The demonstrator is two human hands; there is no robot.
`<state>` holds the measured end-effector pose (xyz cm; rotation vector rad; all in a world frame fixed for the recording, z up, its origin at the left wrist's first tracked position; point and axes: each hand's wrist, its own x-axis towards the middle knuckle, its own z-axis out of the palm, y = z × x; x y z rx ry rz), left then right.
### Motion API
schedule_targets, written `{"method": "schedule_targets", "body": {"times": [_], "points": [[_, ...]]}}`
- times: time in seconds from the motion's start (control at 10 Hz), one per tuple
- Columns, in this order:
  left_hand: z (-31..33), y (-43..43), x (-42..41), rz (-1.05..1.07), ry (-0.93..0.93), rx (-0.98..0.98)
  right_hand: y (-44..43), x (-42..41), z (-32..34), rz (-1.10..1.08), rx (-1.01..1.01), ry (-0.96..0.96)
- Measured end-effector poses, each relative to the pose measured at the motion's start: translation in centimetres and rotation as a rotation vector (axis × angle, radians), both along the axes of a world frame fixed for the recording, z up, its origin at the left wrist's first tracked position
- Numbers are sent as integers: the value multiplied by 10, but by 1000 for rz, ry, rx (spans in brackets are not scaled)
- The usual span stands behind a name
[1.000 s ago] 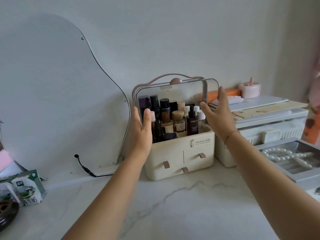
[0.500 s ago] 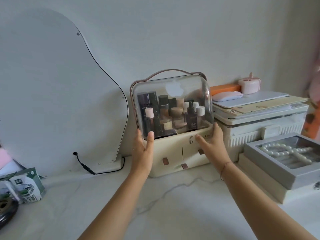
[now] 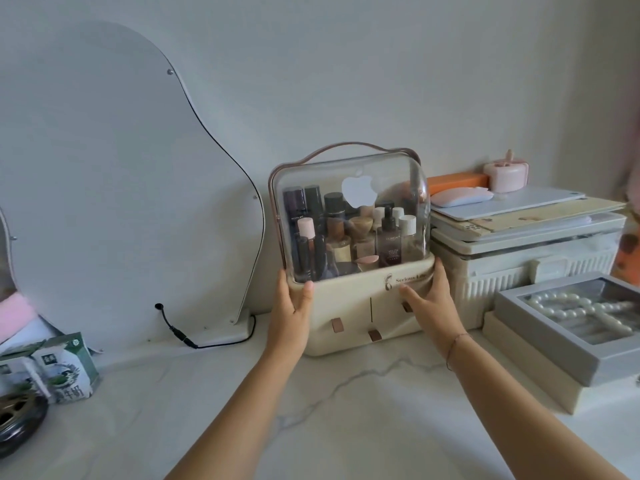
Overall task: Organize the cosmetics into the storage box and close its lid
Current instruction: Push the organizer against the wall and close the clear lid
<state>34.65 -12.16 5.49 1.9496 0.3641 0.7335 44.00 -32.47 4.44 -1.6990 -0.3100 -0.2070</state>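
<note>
- The storage box (image 3: 360,320) stands on the tabletop (image 3: 346,420) against the wall, between the mirror (image 3: 121,202) on its left and a white crate (image 3: 519,275) on its right.
- The cosmetics (image 3: 349,244) stand upright in its top compartment under the clear lid (image 3: 391,188), which looks seated right down on the cream base.
- My left hand (image 3: 291,310) brackets the front left corner just under the lid's rim. The thumb is flat on the front face and the fingers (image 3: 281,282) lie straight along the side, pinching nothing.
- My right hand (image 3: 433,303) matches it at the front right corner, fingers spread and laid flat, one reaching up to the lid's lower edge.
- I judge I hold it from both sides so the base cannot slide or twist while the rim is pressed home; the task looks all but done.
- There is little room sideways. The crate sits just beside the box on the right, and the mirror's foot and its cable (image 3: 207,342) lie close on the left.
- The open stretch of tabletop is in front, so pulling my hands straight back toward me is the easy way out.
- A grey tray (image 3: 540,334) of pearls sits near my right forearm, and I should not sweep outward into it.
- The handle (image 3: 346,149) on top is free.
</note>
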Motion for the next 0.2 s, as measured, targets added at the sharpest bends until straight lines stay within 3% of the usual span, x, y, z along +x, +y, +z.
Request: {"method": "schedule_targets", "body": {"times": [0.1,0.2], "points": [[-11,1,-32,-32,93,-15,-3,-12,-3,3,-15,50],[-44,-2,-84,-49,235,35,-12,-52,-19,42,-106,-20]]}}
